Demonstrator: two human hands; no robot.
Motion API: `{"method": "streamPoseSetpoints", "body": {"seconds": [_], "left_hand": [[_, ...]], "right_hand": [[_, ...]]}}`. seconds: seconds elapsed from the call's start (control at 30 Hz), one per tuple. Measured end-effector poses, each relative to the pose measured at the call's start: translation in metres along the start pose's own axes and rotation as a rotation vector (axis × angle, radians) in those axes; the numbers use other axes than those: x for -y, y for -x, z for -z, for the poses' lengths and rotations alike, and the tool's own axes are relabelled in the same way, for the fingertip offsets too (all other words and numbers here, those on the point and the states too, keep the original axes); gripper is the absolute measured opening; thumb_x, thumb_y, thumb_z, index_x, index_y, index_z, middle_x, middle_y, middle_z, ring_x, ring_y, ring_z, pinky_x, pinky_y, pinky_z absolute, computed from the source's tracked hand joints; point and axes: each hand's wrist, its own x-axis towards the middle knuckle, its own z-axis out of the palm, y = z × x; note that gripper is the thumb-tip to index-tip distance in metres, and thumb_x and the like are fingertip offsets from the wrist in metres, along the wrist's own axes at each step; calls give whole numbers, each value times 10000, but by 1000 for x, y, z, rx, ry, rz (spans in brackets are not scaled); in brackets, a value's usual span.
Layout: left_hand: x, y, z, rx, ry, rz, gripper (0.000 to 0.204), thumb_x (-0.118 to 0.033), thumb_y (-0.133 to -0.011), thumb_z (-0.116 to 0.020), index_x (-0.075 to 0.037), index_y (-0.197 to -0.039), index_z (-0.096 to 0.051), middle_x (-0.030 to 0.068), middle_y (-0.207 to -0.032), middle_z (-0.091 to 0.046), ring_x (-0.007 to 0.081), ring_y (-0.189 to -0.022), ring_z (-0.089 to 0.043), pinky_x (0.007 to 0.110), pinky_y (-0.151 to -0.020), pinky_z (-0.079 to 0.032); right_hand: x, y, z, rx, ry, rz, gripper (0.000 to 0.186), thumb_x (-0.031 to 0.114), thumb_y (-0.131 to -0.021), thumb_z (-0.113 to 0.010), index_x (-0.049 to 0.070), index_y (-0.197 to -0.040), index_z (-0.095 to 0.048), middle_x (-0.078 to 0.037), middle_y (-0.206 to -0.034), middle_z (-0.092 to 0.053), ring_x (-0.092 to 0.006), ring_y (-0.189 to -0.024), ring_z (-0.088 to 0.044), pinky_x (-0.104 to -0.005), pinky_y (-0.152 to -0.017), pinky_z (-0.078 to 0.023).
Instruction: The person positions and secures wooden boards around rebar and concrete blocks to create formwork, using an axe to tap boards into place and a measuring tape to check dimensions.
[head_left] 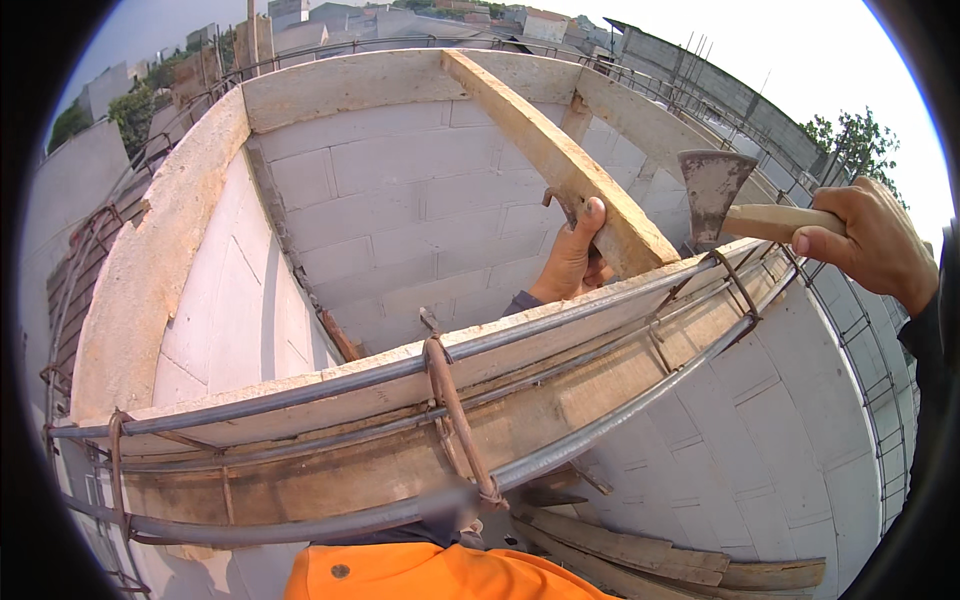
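The block wall (400,190) stood beyond and below the hands, and the far board (350,88) ran along its top. On the wearer's side of the left hand (578,258), the near board (300,418) crossed from side to side, with steel bars (620,416) alongside it.

The beam (552,150) lay between the hands: against the left hand's right side, and leftward of the right hand (875,235). Its long axis ran from the near board away from the wearer, slanting leftward to the far board. The left hand was the nearer, clasping the beam close to its near end, thumb up along its side, the other fingers mostly hidden. The right hand was clenched on the handle of a hatchet (716,190), whose head stood just right of the beam's near end, flared edge upward. Whether the head touched the board below, I couldn't tell.

Just beyond the left thumb showed a small rusty hook (548,197).
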Motion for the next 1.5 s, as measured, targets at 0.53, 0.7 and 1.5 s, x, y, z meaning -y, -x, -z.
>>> {"method": "streamPoseSetpoints", "body": {"seconds": [0.53,0.7,1.5], "left_hand": [[12,77,108,-484,-333,95,568,-596,-885,-700,-83,-1113,-612,-26,-711,-545,39,-500,-424,204,-427,-316],[23,154,171,-784,-395,151,507,-544,-922,-655,-79,-1119,-608,-20,-708,-541,50,-505,-422,212,-438,-320],[176,301,19,-808,-358,414,747,-760,-978,-459,-49,-1153,-611,-21,-591,-469,62,-469,-350,232,-424,-262]], "right_hand": [[105,334,-176,-630,-1359,-946,819,821,-954,-403,15,-937,-549,-16,-547,-479,-89,-426,-444,-233,-401,-359],[186,387,-265,-300,-1513,-1354,628,640,-1037,-478,38,-867,-539,-7,-537,-427,-104,-385,-441,-258,-351,-367],[275,410,-315,-15,-1814,-1174,456,214,-856,-778,-67,-1205,-694,-107,-1000,-712,-167,-876,-672,-304,-763,-539]]}}
